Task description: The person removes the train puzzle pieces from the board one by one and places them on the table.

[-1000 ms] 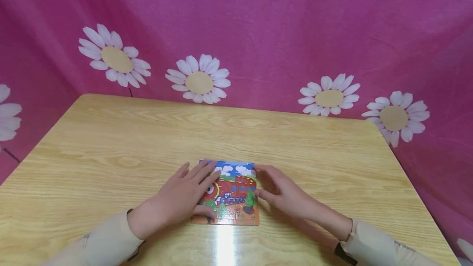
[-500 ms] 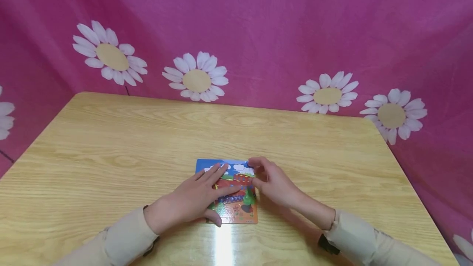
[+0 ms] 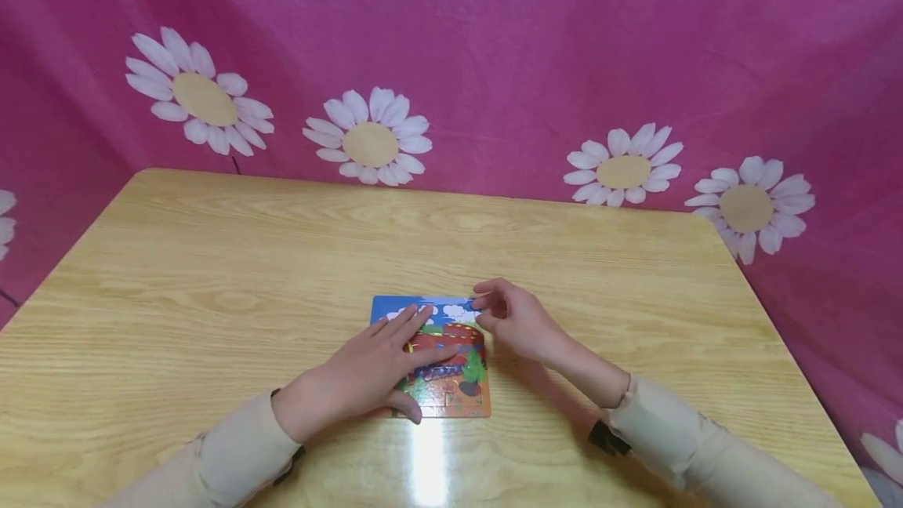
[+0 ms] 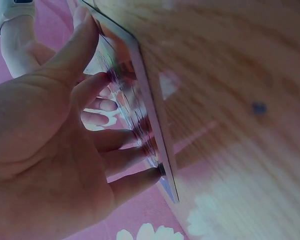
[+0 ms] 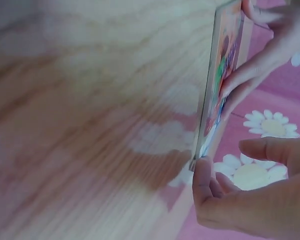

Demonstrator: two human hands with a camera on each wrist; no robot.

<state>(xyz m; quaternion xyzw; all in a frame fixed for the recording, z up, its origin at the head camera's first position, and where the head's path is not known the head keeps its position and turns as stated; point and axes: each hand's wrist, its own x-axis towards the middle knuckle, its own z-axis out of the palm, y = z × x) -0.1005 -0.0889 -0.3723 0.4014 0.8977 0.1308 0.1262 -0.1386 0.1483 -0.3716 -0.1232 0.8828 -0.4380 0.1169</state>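
Observation:
A jigsaw puzzle [image 3: 462, 397] in a thin square tray lies flat on the table, with a red train, green trees, blue sky and white clouds. Across its left and middle part rests my left hand [image 3: 360, 375], fingers spread, the fingertips pressing on the picture, as the left wrist view shows on the puzzle [image 4: 125, 95]. My right hand [image 3: 520, 324] is at the puzzle's top right corner. In the right wrist view its bent fingers [image 5: 202, 175] touch that corner, while the thumb [image 5: 260, 147] stands apart from them. Part of the picture is hidden under the left hand.
The wood-grain table [image 3: 247, 257] extends around the puzzle on all sides. Behind it hangs a pink cloth [image 3: 494, 61] with large white daisies. A bright strip of light reflects on the tabletop just in front of the puzzle.
My left hand has slid right, further over the puzzle. The right hand has moved up along the right edge to the top corner, its fingers more bent. The head view has shifted slightly.

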